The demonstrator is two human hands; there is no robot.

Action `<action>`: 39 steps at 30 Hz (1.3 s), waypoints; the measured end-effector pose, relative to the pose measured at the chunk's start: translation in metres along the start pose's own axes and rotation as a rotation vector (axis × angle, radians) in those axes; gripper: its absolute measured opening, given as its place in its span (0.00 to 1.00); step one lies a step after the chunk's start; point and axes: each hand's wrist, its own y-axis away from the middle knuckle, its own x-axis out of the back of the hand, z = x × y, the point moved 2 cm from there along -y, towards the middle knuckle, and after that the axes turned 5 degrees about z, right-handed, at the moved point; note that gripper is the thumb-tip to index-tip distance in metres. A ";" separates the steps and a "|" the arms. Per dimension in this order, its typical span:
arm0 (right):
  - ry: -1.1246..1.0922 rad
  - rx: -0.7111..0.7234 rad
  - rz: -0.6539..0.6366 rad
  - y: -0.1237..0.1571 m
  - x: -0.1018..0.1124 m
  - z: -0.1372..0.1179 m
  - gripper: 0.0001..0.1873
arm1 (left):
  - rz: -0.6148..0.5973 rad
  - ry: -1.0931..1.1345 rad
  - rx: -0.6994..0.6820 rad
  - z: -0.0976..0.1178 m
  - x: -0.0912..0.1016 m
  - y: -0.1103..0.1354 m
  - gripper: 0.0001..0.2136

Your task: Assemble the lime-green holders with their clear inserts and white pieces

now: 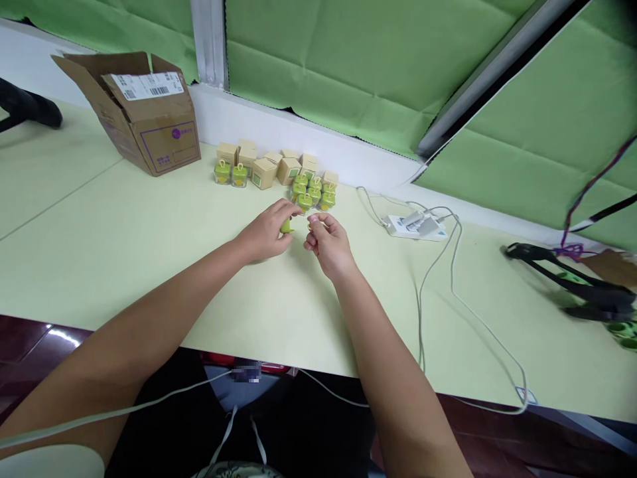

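My left hand [269, 231] is closed around a small green piece [286, 226], coloured like the jar lids; the fingers hide most of it. Just to its right, my right hand [327, 243] is pinched, with a tiny bit of yellow at the fingertips that I cannot make out. Both hands are close together over the table, apart from each other. Right behind them stands a cluster of small clear jars [313, 194] with green lids and yellow loops on top. Two more such jars [231, 174] stand farther left.
Several small tan boxes [263, 172] line the wall behind the jars. An open cardboard carton [166, 143] stands at the back left. A white power strip [417, 227] with plugs and trailing cables lies to the right. A black stand-like object [572, 282] is at the far right.
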 end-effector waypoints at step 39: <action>0.725 0.486 0.066 0.021 -0.010 0.002 0.08 | -0.110 0.155 0.134 0.007 -0.006 0.003 0.31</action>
